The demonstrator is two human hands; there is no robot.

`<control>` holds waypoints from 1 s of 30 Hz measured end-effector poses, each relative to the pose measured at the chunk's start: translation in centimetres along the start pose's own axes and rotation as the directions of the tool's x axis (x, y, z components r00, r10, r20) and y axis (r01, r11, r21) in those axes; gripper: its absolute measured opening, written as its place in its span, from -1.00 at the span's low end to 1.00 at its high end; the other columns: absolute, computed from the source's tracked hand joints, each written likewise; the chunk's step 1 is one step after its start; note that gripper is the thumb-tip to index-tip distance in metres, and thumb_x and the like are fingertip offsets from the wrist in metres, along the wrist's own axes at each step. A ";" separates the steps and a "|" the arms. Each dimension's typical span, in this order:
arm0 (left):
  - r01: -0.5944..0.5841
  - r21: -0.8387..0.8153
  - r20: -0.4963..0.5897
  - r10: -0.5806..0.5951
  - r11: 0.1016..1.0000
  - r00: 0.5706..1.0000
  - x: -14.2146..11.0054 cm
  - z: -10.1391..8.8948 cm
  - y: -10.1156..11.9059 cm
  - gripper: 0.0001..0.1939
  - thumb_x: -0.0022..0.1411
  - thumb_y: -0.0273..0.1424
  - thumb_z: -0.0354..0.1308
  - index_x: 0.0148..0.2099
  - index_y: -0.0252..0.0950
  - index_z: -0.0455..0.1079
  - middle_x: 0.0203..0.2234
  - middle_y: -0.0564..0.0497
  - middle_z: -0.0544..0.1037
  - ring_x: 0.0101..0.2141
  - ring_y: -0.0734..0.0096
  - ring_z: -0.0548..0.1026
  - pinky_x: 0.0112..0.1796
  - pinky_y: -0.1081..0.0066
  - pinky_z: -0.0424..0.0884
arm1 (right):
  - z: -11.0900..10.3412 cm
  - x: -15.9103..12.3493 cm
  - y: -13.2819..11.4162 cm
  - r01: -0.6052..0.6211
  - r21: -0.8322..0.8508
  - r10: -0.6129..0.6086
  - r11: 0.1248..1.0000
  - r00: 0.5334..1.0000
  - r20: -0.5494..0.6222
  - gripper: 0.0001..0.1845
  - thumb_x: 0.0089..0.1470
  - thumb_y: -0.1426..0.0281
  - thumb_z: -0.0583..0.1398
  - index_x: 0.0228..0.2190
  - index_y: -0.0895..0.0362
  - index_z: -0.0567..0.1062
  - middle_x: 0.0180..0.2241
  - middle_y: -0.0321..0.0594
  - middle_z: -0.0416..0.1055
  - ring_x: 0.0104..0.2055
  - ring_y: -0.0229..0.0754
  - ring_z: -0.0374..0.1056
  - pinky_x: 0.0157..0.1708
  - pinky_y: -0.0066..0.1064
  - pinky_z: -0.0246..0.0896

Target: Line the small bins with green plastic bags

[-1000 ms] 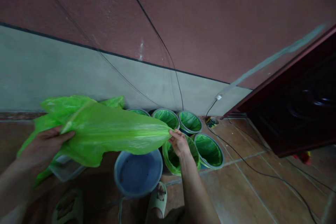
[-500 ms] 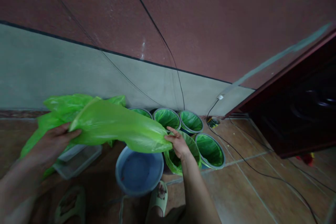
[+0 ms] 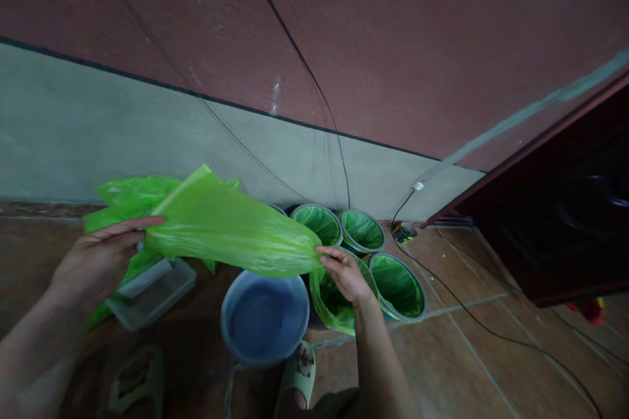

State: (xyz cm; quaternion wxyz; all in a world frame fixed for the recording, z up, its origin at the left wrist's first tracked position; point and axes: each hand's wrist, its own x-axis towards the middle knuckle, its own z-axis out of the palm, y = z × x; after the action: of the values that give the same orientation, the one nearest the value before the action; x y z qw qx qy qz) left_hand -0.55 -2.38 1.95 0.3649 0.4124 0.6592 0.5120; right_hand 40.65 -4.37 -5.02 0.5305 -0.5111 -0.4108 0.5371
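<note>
Green bag (image 3: 230,236) stretched above blue bucket's (image 3: 265,317) rim.

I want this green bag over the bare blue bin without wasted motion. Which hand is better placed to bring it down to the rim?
Probably the right hand: it pinches the green bag just above the blue bin. The left hand grips the far end, off to the side.
</note>
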 end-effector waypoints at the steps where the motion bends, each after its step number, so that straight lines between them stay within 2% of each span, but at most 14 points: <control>1: 0.021 -0.030 0.015 -0.021 0.999 1.000 0.1 -0.2 0.0 -0.56 -0.28 -0.17 0.24 -0.28 -0.23 0.55 -0.26 -0.02 0.68 -0.26 0.28 0.50 -0.29 0.44 0.40 | 0.1 0.0 0.1 0.010 -0.041 -0.010 0.999 1.000 0.015 -0.59 -0.27 0.30 0.52 -0.26 0.06 0.73 -0.27 -0.24 0.63 -0.24 -0.12 0.44 -0.13 -0.29 0.32; 3: 0.044 -0.065 0.078 -0.039 0.997 0.996 0.4 -0.5 -0.5 -0.47 -0.29 -0.18 0.30 -0.17 -0.23 0.57 -0.17 -0.03 0.69 -0.16 0.21 0.54 -0.18 0.41 0.43 | 0.2 0.0 0.6 0.051 -0.194 -0.052 0.980 0.999 0.001 -0.46 -0.37 0.36 0.54 -0.21 0.06 0.71 -0.22 -0.23 0.60 -0.16 -0.06 0.45 -0.04 -0.21 0.34; 4: 0.015 -0.023 0.129 -0.012 1.000 0.992 0.6 -0.6 -0.9 -0.38 -0.27 -0.16 0.33 -0.07 -0.24 0.58 -0.17 -0.02 0.69 -0.15 0.18 0.55 -0.14 0.38 0.45 | 0.3 0.0 0.9 0.080 -0.293 -0.091 0.953 0.996 -0.023 -0.41 -0.42 0.40 0.55 -0.20 0.06 0.70 -0.21 -0.23 0.57 -0.13 -0.03 0.45 0.01 -0.17 0.34; 6: -0.114 0.144 0.249 0.075 0.983 0.965 1.0 -0.6 -2.2 -0.17 -0.23 -0.09 0.36 0.15 -0.26 0.51 -0.16 -0.03 0.70 -0.16 0.10 0.58 -0.08 0.28 0.49 | 0.5 0.1 1.8 0.141 -0.475 -0.195 0.869 0.979 -0.067 -0.36 -0.47 0.48 0.53 -0.19 0.07 0.69 -0.17 -0.20 0.52 -0.08 0.01 0.43 0.10 -0.12 0.30; 9: -0.380 0.419 0.364 0.232 0.825 0.902 1.7 0.3 -4.5 -0.09 -0.08 -0.07 0.26 0.31 -0.34 0.39 0.02 -0.17 0.65 -0.07 -0.01 0.59 0.05 0.16 0.48 | 0.6 0.5 3.2 0.192 -0.624 -0.313 0.757 0.946 -0.088 -0.38 -0.38 0.61 0.40 -0.15 0.08 0.65 -0.13 -0.15 0.48 -0.06 0.03 0.41 0.15 -0.12 0.28; 11: -0.486 0.541 0.426 0.275 0.686 0.862 1.9 1.4 -5.7 -0.17 0.00 -0.21 0.15 0.31 -0.46 0.38 0.11 -0.31 0.58 0.01 -0.09 0.56 0.13 0.10 0.42 | 0.5 0.8 3.9 0.187 -0.670 -0.359 0.718 0.925 -0.127 -0.44 -0.34 0.65 0.28 -0.19 0.08 0.64 -0.16 -0.14 0.47 -0.09 0.03 0.40 0.13 -0.13 0.28; 13: -0.517 0.615 0.459 0.263 0.595 0.849 1.7 2.3 -6.3 -0.25 0.00 -0.34 0.07 0.25 -0.51 0.43 0.08 -0.39 0.58 0.03 -0.13 0.56 0.15 0.05 0.40 | 0.3 1.2 4.4 0.159 -0.688 -0.379 0.708 0.907 -0.181 -0.57 -0.31 0.64 0.21 -0.34 0.08 0.62 -0.26 -0.14 0.46 -0.15 0.02 0.41 0.10 -0.12 0.27; 17: -0.453 0.678 0.360 0.276 0.579 0.891 1.7 2.9 -6.1 -0.57 0.03 -0.38 0.04 -0.09 -0.28 0.60 -0.13 -0.25 0.65 -0.07 -0.10 0.61 0.12 0.05 0.45 | -0.5 1.8 4.5 0.097 -0.665 -0.355 0.741 0.897 -0.265 -0.82 -0.22 0.56 0.24 -0.53 0.04 0.57 -0.36 -0.15 0.43 -0.24 0.01 0.40 0.05 -0.10 0.26; 19: -0.424 0.637 0.283 0.316 0.644 0.906 2.0 2.5 -5.5 -0.75 -0.01 -0.32 0.09 -0.29 -0.21 0.55 -0.24 -0.20 0.65 -0.02 -0.12 0.59 0.15 0.03 0.43 | -1.1 2.0 4.2 0.094 -0.611 -0.344 0.786 0.888 -0.306 -0.90 -0.17 0.46 0.29 -0.51 0.03 0.59 -0.30 -0.12 0.47 -0.18 0.03 0.40 0.08 -0.08 0.25; 21: -0.403 0.515 0.195 0.354 0.756 0.915 2.3 1.9 -4.8 -0.86 -0.11 -0.29 0.16 -0.42 -0.17 0.45 -0.22 -0.19 0.66 0.10 -0.13 0.52 0.24 0.05 0.35 | -1.5 2.1 3.6 0.127 -0.507 -0.333 0.853 0.880 -0.339 -0.94 -0.17 0.36 0.33 -0.50 0.03 0.61 -0.18 -0.11 0.52 -0.06 0.04 0.40 0.16 -0.07 0.21; 23: -0.351 0.328 0.099 0.338 0.877 0.936 2.2 1.4 -3.9 -0.83 -0.16 -0.26 0.23 -0.43 -0.16 0.42 -0.05 -0.16 0.66 0.20 -0.10 0.46 0.31 0.08 0.26 | -1.6 2.0 2.8 0.176 -0.344 -0.305 0.922 0.879 -0.367 -0.88 -0.20 0.30 0.36 -0.51 0.05 0.60 -0.06 -0.11 0.55 0.05 0.04 0.39 0.20 -0.09 0.17; 25: -0.245 0.091 0.027 0.243 0.965 0.970 1.8 1.2 -3.0 -0.75 -0.18 -0.24 0.29 -0.36 -0.18 0.46 0.11 -0.08 0.61 0.22 -0.04 0.44 0.33 0.10 0.24 | -1.2 1.8 1.9 0.215 -0.154 -0.259 0.964 0.890 -0.376 -0.83 -0.22 0.28 0.39 -0.51 0.07 0.59 0.02 -0.12 0.56 0.07 0.01 0.41 0.15 -0.15 0.20; 28: -0.025 -0.256 0.062 0.043 0.966 0.997 1.4 1.4 -2.1 -0.70 -0.19 -0.25 0.32 -0.32 -0.18 0.46 0.01 -0.02 0.66 0.16 0.02 0.50 0.25 0.15 0.36 | -0.2 1.3 0.8 0.229 0.089 -0.186 0.969 0.920 -0.345 -0.78 -0.18 0.24 0.40 -0.47 0.07 0.55 -0.07 -0.17 0.61 -0.12 -0.07 0.46 -0.05 -0.26 0.31; 30: 0.053 -0.332 0.041 -0.042 0.942 0.998 1.4 1.8 -2.0 -0.75 -0.16 -0.27 0.28 -0.35 -0.18 0.40 -0.19 -0.01 0.68 0.00 0.08 0.57 0.12 0.18 0.48 | 0.4 1.1 0.6 0.215 0.163 -0.147 0.963 0.925 -0.351 -0.71 -0.15 0.17 0.40 -0.42 0.05 0.52 -0.27 -0.25 0.61 -0.28 -0.13 0.44 -0.18 -0.30 0.32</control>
State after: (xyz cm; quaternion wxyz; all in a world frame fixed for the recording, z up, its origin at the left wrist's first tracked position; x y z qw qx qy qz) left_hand 0.19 -0.71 -0.49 0.4527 0.3374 0.5669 0.5999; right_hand 40.24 -3.30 -5.71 0.6886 -0.4993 -0.3043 0.4289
